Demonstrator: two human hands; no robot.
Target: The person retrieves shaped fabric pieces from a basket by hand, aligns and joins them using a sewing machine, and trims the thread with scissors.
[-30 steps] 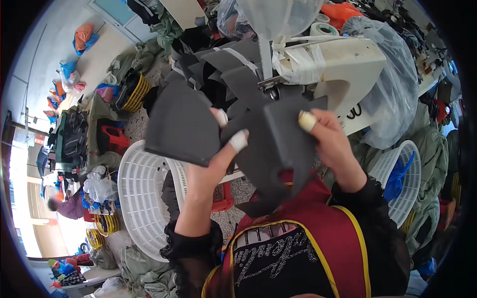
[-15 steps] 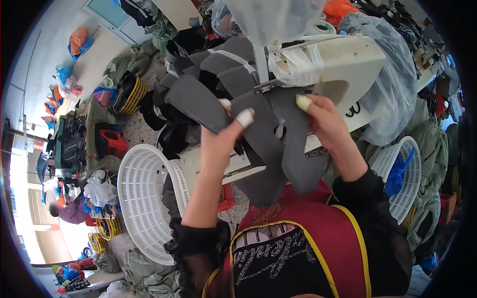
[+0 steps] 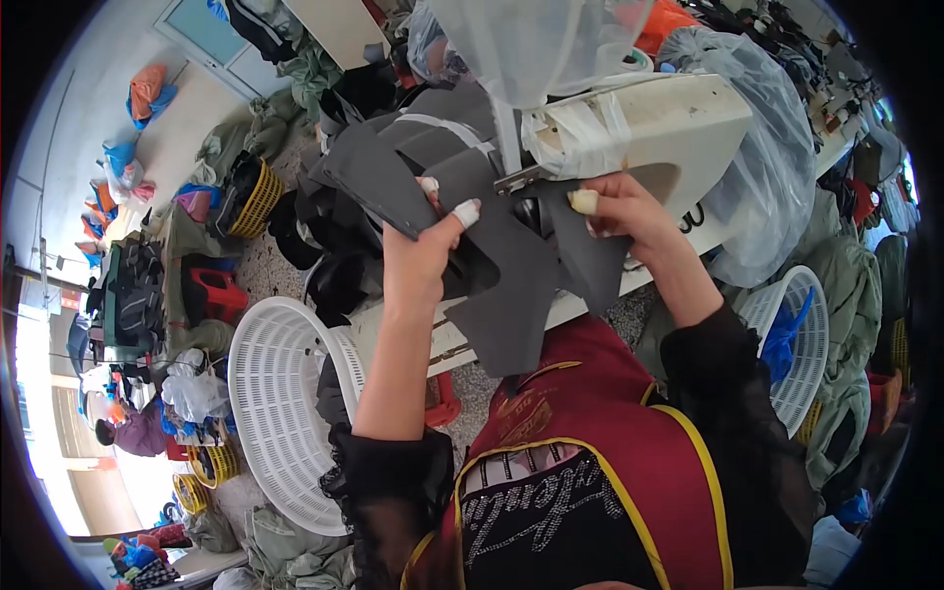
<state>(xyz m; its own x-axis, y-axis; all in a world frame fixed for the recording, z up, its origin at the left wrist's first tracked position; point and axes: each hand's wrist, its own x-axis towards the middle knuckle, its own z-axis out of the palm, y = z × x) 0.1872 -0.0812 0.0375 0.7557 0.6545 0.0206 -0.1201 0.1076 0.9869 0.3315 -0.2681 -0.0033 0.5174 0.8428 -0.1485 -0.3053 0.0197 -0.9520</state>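
My left hand (image 3: 425, 246), white wraps on its fingertips, pinches dark grey shoe-upper-like fabric pieces (image 3: 511, 295) that hang below the machine head. A longer grey piece (image 3: 369, 177) slants up from the same hand. My right hand (image 3: 639, 218), a yellowish cover on its thumb, grips the edge of a grey flap (image 3: 593, 267) on the other side. Between the hands, a small metal plate (image 3: 518, 179) of the white sewing machine (image 3: 683, 123) sits just above the fabric. Part of the machine is wrapped in clear plastic and tape. A bundle of similar grey pieces (image 3: 423, 123) lies behind.
A white slatted basket (image 3: 280, 413) stands at left, with dark pieces inside. Another white basket (image 3: 798, 388) at right holds a blue bag. Clear plastic sheeting (image 3: 772, 147) drapes beside the machine. A person in purple (image 3: 138, 433) is at far left.
The grey pieces have shifted up and left with my left hand. My right hand has turned its flap outward, widening the gap between the pieces beneath the metal plate.
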